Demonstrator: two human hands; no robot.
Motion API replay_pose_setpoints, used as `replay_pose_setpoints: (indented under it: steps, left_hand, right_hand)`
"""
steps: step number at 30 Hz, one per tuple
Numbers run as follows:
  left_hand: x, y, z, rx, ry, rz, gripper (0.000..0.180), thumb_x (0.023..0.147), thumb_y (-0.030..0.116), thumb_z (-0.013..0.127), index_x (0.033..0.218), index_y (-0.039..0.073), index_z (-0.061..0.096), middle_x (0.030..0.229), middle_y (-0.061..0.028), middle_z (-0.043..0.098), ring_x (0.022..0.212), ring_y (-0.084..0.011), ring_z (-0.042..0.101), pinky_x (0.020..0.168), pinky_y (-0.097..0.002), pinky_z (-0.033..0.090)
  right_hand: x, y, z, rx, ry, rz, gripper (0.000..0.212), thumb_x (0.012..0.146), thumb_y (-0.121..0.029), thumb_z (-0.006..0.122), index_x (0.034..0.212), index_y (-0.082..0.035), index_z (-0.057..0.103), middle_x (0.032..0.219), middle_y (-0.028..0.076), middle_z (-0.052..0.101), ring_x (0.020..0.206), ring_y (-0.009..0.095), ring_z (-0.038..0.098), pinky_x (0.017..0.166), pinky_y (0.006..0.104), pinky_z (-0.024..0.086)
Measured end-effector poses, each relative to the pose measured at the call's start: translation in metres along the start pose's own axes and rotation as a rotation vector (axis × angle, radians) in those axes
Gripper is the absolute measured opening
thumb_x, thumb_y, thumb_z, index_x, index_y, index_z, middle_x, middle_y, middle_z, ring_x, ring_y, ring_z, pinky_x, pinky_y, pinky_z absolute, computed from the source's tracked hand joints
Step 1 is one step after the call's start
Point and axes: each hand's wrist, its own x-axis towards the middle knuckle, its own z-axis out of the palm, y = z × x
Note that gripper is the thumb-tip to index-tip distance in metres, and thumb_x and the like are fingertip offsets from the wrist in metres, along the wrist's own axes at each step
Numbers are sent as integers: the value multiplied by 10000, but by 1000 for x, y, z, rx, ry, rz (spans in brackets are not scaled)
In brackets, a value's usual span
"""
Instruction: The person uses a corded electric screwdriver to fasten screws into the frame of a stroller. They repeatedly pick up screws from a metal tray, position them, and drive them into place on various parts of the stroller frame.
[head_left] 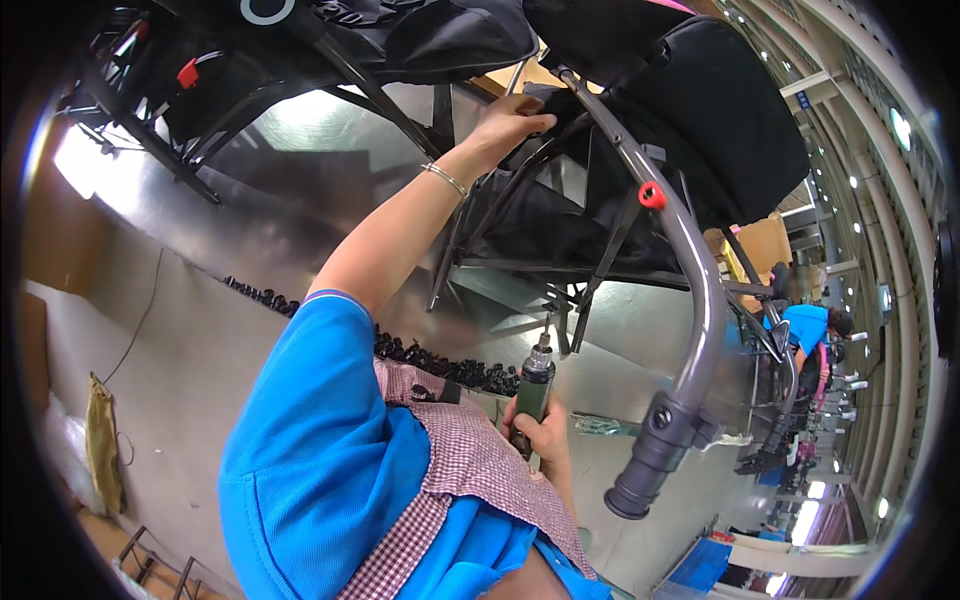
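Right hand (545,435) grips a green power screwdriver (536,388), bit upward, near the metal table's (340,175) near edge. Black parts (430,360) line that edge. Over the table, a grey tube frame (706,300) with black cloth (740,120). Left hand (505,125) beside it, fingers bent; hold cannot be told. Farther right, a co-worker (805,327) in blue.
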Motion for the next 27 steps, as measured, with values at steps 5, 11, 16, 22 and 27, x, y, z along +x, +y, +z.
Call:
replay_pose_setpoints:
  steps: [5, 11, 16, 22, 27]
  left_hand:
    - [14, 5, 10, 12, -203, -171, 444, 850, 311, 729, 1118, -38, 676, 1074, -99, 678, 987, -163, 601, 887, -297, 447]
    - [23, 28, 25, -288, -241, -260, 324, 897, 245, 659, 1132, 25, 693, 1089, -46, 681, 1013, -146, 602, 910, -300, 423]
    - [40, -1, 46, -535, -172, -220, 218, 901, 136, 631, 1069, 24, 714, 1036, -38, 702, 948, -135, 636, 849, -282, 468]
    - [27, -12, 54, -690, -27, -238, 73, 894, 97, 693, 872, 30, 715, 876, -20, 705, 777, -105, 636, 707, -247, 486]
    - [10, -31, 45, -486, 152, 273, 80, 790, -50, 698, 858, -8, 693, 950, -49, 706, 832, -126, 647, 740, -253, 502]
  right_hand:
    - [6, 5, 29, 73, 27, -73, 477, 839, -210, 760, 1138, 3, 456, 838, 83, 636, 639, 162, 642, 569, 304, 534]
    - [7, 13, 42, 107, 62, -34, 437, 852, -143, 722, 1180, -9, 466, 859, 73, 639, 682, 153, 639, 600, 292, 529]
    - [4, 5, 42, 75, 88, -39, 446, 847, -149, 728, 1183, -14, 469, 858, 72, 640, 693, 154, 641, 618, 295, 530]
    - [10, -2, 28, 61, 84, -100, 462, 858, -253, 743, 1125, 1, 465, 849, 85, 645, 667, 172, 653, 600, 307, 534]
    - [12, -6, 26, 86, 60, -119, 573, 864, -276, 737, 1237, 33, 431, 837, 96, 636, 635, 182, 646, 572, 310, 529]
